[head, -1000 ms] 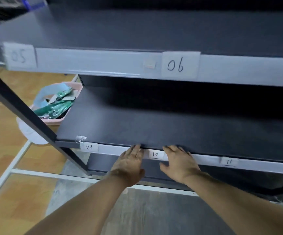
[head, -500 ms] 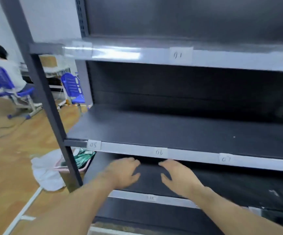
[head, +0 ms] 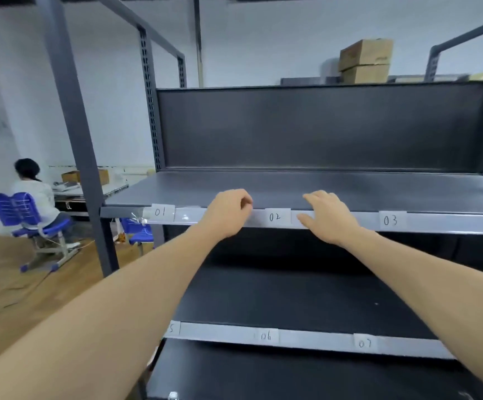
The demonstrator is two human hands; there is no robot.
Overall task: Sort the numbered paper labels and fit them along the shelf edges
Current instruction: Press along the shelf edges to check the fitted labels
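Note:
White paper labels sit in the pale strip along the top shelf edge point(head: 451, 223): label 01 point(head: 160, 212), label 02 point(head: 275, 217) and label 03 point(head: 391, 220). My left hand point(head: 228, 213) rests on the strip just left of label 02, fingers curled, holding nothing I can see. My right hand point(head: 329, 216) lies on the strip just right of label 02, fingers spread and empty. One shelf lower, the edge carries label 06 point(head: 265, 336) and label 07 point(head: 365, 343), with a partly hidden label point(head: 173, 328) at its left end.
The dark grey rack has an upright post point(head: 74, 134) at front left. A person sits on a blue chair point(head: 17, 209) at far left by a desk. Cardboard boxes point(head: 366, 60) stand behind the rack's back panel. Wooden floor lies to the left.
My view rose from the 09–11 shelf past the 05–07 shelf to the top shelf. Both hands moved up from beside label 10 to either side of label 02.

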